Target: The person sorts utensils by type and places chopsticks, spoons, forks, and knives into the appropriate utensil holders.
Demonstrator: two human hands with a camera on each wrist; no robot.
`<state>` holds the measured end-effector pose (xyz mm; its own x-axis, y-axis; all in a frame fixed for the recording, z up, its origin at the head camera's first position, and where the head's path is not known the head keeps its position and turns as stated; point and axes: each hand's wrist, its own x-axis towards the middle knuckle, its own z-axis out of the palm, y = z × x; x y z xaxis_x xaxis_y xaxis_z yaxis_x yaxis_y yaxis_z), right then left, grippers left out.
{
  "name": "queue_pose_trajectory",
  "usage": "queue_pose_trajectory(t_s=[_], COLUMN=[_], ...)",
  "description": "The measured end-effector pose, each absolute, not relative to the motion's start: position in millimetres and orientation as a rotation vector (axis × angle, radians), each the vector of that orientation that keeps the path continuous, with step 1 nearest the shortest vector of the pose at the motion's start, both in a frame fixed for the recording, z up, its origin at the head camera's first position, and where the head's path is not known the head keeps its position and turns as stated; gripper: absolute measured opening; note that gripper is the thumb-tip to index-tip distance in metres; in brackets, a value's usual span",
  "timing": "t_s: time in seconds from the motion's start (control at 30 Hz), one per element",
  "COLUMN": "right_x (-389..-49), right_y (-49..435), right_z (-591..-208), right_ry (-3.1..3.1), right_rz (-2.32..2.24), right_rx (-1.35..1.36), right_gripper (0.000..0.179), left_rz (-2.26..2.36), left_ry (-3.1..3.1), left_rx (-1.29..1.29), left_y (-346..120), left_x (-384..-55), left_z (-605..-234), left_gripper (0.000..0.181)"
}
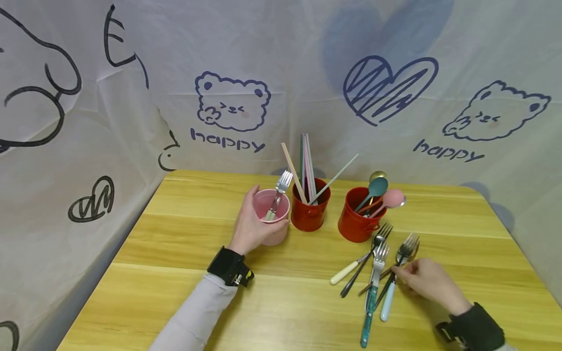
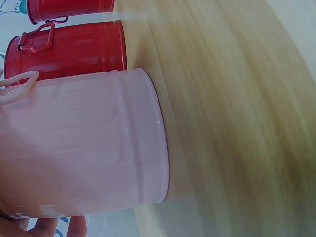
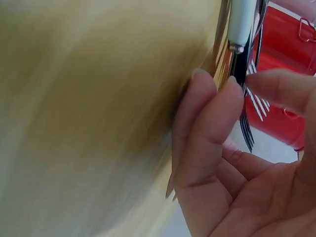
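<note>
My left hand [image 1: 251,228] grips a small pink bucket [image 1: 277,238], thumb on the near side and fingers round the left. Inside it a pale-handled fork [image 1: 284,181] leans with its tines up. On the right, my right hand [image 1: 432,282] reaches into a loose pile of forks. Its thumb and fingertips pinch a dark fork [image 3: 240,64] at the neck. Around it lie a fork with a light blue handle [image 1: 388,304], one with a teal handle [image 1: 370,317] and one with a cream handle [image 1: 344,272], several of them overlapping.
Close beside the pink bucket stands a red bucket [image 1: 307,220] holding several slim pastel sticks. Another red bucket [image 1: 352,226], right of it, holds several spoons, among them a pink spoon [image 1: 392,198]. A cloth with drawings [image 1: 307,97] hangs behind the wooden table [image 1: 175,219].
</note>
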<state>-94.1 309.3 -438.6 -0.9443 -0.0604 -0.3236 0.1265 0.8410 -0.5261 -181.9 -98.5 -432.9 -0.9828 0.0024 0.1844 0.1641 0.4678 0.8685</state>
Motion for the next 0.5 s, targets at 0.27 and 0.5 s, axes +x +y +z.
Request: queue_pose_trajectory(t_s=[0.27,0.5], right_x=[-101.1,-102.9], right_y=[304.1,308.7], right_z=[-441.7,-446.4], right_ry=[2.666,2.550], right_rz=[-0.855,-1.042], right_rx=[0.077,0.114], right_gripper=[0.029,0.027], left_rz=[-1.542,-1.534], left_ry=[-2.545,-2.554], left_rx=[-0.160,-0.154], left_y=[-99.0,-98.4], left_x=[-182.0,-183.3], left_z=[-433.4,-433.5], left_gripper=[0.111,0.111])
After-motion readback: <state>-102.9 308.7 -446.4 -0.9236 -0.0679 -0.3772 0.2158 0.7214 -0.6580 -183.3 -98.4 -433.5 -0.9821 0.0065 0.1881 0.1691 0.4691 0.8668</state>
